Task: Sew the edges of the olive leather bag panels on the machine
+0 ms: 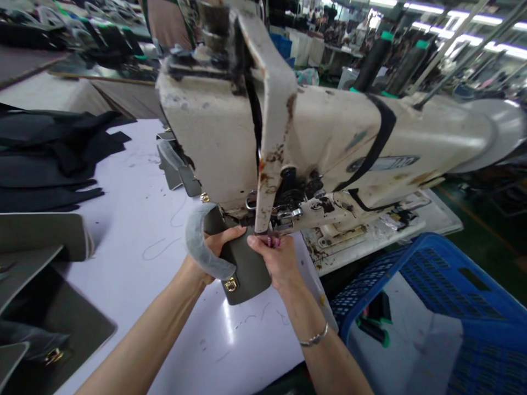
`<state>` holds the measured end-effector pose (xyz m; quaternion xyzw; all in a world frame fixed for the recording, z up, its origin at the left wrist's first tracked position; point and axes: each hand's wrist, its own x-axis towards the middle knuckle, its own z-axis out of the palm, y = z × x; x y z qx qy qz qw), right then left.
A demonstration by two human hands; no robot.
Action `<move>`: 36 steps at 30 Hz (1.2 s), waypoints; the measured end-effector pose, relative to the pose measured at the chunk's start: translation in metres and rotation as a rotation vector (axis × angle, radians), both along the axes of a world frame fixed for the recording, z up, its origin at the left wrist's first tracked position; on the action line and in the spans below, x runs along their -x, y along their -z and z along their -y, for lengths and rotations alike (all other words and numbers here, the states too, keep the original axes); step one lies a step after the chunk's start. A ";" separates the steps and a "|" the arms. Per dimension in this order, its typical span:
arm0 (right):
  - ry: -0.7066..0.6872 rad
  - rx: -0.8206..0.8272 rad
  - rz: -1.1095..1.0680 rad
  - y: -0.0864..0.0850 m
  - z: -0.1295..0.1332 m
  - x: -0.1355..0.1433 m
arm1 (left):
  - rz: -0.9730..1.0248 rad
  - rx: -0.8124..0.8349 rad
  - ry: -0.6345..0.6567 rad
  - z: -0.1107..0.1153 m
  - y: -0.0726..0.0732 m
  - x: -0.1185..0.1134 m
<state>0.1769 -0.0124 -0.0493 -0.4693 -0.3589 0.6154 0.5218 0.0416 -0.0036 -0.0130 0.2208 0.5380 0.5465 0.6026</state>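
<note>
An olive-grey bag flap (247,269) lies under the head of a white, worn sewing machine (214,126). Its curved handle is covered in a pale grey wrap (195,236), with a gold metal fitting (230,283) at the near end. My left hand (214,249) reaches through the handle and grips the flap, thumb pointing toward the presser foot area. My right hand (278,255) is closed at the flap's right edge, fingertips close below the needle bar. Something small and pink (274,241) shows at its fingers; I cannot make out what. The machine hides the needle.
More olive bag pieces (45,236) lie at the left, beneath stacked black pieces (45,153). Another handled piece (175,167) lies behind the machine head. A blue plastic basket (415,252) with thread spools (374,323) stands at the right.
</note>
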 end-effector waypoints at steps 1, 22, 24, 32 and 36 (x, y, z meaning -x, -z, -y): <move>0.005 -0.004 0.005 0.001 -0.001 0.000 | -0.007 -0.032 0.008 -0.001 0.002 0.001; 0.052 0.093 0.039 -0.007 -0.006 0.005 | -0.027 -0.048 0.043 -0.012 0.016 0.010; 0.048 0.078 0.052 -0.007 -0.006 0.005 | -0.018 -0.025 0.038 -0.012 0.018 0.011; 0.051 0.049 0.079 -0.001 -0.007 0.007 | -0.069 -0.025 0.044 -0.013 0.019 0.014; 0.049 0.024 0.062 0.000 -0.008 0.008 | -0.076 -0.073 0.044 -0.015 0.021 0.015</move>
